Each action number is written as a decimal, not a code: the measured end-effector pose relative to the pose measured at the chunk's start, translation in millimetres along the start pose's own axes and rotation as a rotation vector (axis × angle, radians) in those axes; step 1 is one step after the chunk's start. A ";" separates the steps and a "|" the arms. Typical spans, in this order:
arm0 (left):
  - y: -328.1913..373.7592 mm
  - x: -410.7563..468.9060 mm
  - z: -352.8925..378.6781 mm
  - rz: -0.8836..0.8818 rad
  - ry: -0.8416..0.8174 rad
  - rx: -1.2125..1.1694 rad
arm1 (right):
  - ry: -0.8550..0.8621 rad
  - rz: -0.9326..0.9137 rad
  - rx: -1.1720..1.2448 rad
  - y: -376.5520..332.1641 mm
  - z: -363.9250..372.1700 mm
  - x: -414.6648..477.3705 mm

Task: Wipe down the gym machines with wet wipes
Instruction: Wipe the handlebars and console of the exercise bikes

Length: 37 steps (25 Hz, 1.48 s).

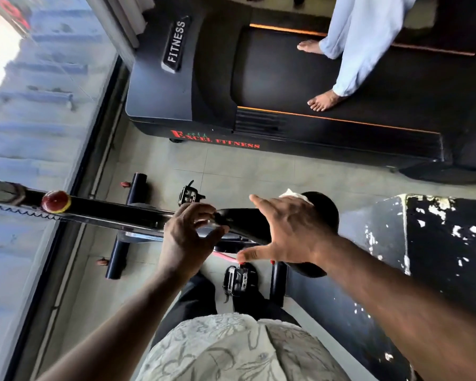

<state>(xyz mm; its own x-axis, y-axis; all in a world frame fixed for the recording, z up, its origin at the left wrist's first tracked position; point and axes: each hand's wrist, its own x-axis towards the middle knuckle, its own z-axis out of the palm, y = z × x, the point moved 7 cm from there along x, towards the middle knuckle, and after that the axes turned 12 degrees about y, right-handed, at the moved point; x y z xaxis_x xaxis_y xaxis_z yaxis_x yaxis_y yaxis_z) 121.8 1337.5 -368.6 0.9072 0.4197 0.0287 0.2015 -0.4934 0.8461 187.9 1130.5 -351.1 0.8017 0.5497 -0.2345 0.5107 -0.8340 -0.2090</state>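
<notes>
I look down on a black exercise bike (107, 210). Its black saddle (243, 221) lies between my hands. My left hand (184, 239) curls its fingers and thumb round the saddle's narrow front tip. My right hand (289, 229) is spread flat over the saddle's wide back part, fingers straight. A white wet wipe (293, 194) peeks out past the far edge of that hand, on the saddle; most of it is hidden under my palm.
A red knob (56, 201) sits on the bike's bar, with pedals (188, 195) (237, 279) below. A black treadmill (182, 86) stands ahead with a barefoot person (323, 101) on its belt. A window (25, 105) runs along the left. A worn black pad (448, 243) is at right.
</notes>
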 end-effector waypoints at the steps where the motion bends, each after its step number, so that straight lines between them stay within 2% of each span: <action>1: -3.7 -3.3 -5.3 -0.034 0.018 -0.008 | -0.026 -0.003 0.107 -0.2 -1.8 0.2; 4: -12.5 -8.8 -14.9 -0.049 0.021 -0.001 | 0.115 0.075 0.457 39.2 -18.5 0.9; 6: -21.9 -6.2 -16.0 -0.078 0.016 0.013 | 0.257 0.066 0.455 51.8 -20.1 9.3; 7: -23.7 -5.1 -16.4 -0.097 0.009 0.000 | 0.269 0.050 0.446 44.4 -16.3 14.8; 11: -15.8 -3.0 -16.2 -0.057 -0.036 -0.039 | 0.148 -0.040 0.433 0.3 -11.5 31.1; 14: -19.5 -2.1 -16.5 -0.049 -0.032 -0.042 | 0.031 0.057 0.362 5.2 -10.2 39.2; 19: -23.7 -0.2 -29.7 -0.049 0.017 0.023 | -0.182 -0.056 0.493 -56.5 4.9 54.2; 23: -29.9 10.1 -35.5 -0.047 0.028 0.008 | -0.185 0.000 0.362 -6.1 -5.3 52.4; 28: -19.1 13.4 -29.2 -0.031 -0.015 0.058 | -0.129 -0.055 0.421 -45.9 3.9 52.0; 30: -12.2 18.4 -22.9 -0.012 -0.070 0.065 | -0.120 -0.025 0.374 -23.6 0.0 38.9; 33: 1.6 22.5 -5.8 0.090 -0.166 0.088 | -0.037 0.049 0.172 34.3 -13.1 17.1; 37: 23.4 22.1 12.6 0.198 -0.245 0.187 | -0.049 0.001 0.086 41.9 -10.8 5.8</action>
<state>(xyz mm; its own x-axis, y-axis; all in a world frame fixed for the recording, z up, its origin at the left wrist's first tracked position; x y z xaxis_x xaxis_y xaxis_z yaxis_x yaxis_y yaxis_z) 151.3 1325.7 -354.9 0.9923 0.1188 0.0349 0.0567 -0.6869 0.7246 217.3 1098.2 -351.0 0.7853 0.5520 -0.2804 0.4796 -0.8287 -0.2885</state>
